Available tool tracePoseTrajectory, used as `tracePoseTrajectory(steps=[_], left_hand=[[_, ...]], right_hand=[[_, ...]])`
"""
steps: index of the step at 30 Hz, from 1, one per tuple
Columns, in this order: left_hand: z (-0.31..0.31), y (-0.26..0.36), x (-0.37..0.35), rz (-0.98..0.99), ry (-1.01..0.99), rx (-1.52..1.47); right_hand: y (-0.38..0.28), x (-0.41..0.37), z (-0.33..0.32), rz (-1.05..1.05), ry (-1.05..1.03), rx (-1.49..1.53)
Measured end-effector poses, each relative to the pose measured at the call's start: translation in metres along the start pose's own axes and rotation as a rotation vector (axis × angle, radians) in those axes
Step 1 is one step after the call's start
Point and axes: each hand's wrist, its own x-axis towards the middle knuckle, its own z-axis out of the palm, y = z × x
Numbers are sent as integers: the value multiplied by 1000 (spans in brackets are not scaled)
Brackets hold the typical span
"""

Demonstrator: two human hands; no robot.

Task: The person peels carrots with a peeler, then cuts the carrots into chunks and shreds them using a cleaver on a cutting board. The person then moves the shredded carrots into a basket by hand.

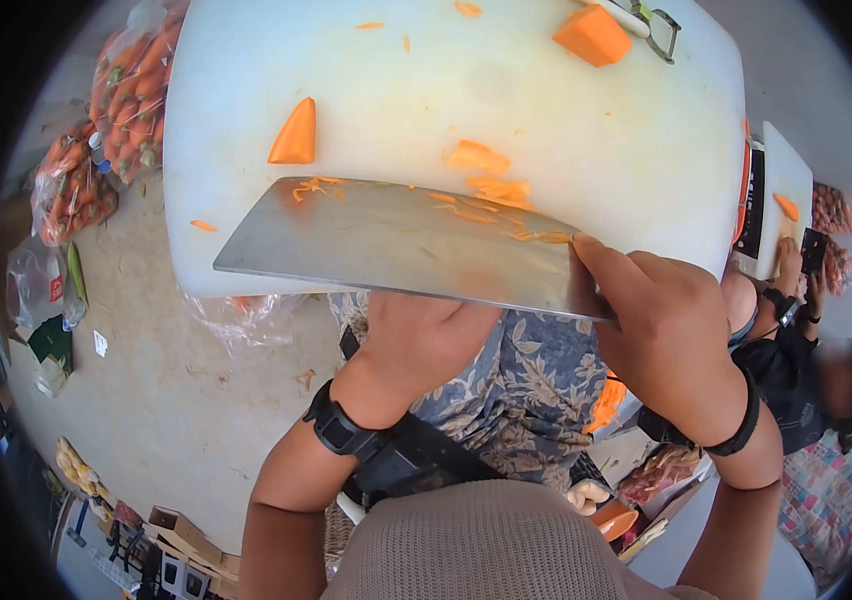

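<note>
My right hand [671,330] is wrapped round the heel end of a broad cleaver [376,240], its blade lying nearly flat over the near edge of the white cutting board [396,110]. Shreds of carrot cling along the blade. My left hand [421,340] is under the near side of the blade, which hides its fingers. Just beyond the blade are thin carrot slices [481,156]. A pointed carrot piece [294,135] lies to the left. At the far right sit a thick carrot chunk [593,37] and a peeler [660,35], partly out of frame.
Bags of carrots [136,100] stand on the floor at left, near a clear plastic bag [36,275]. Shredded carrot [606,402] shows below the board. At right another person [796,370] works at a second board [784,190] with a carrot piece on it.
</note>
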Motion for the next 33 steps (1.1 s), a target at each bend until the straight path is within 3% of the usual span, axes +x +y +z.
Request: tracePoseTrajectory(steps=[9, 13, 17, 22, 28, 33], left_hand=[[1, 1, -5, -42, -14, -6], [-2, 0, 1, 8, 7, -32], [-3, 0, 1, -36, -27, -9], [1, 4, -3, -28, 0, 6], [0, -3, -22, 39, -135, 103], [-2, 1, -9, -43, -71, 55]], right_hand=[[-1, -23, -21, 123, -82, 73], [1, -11, -6, 103, -108, 38], [7, 6, 12, -25, 42, 77], [-2, -7, -12, 66, -97, 93], [-1, -20, -16, 106, -77, 126], [-4, -8, -10, 67, -82, 22]])
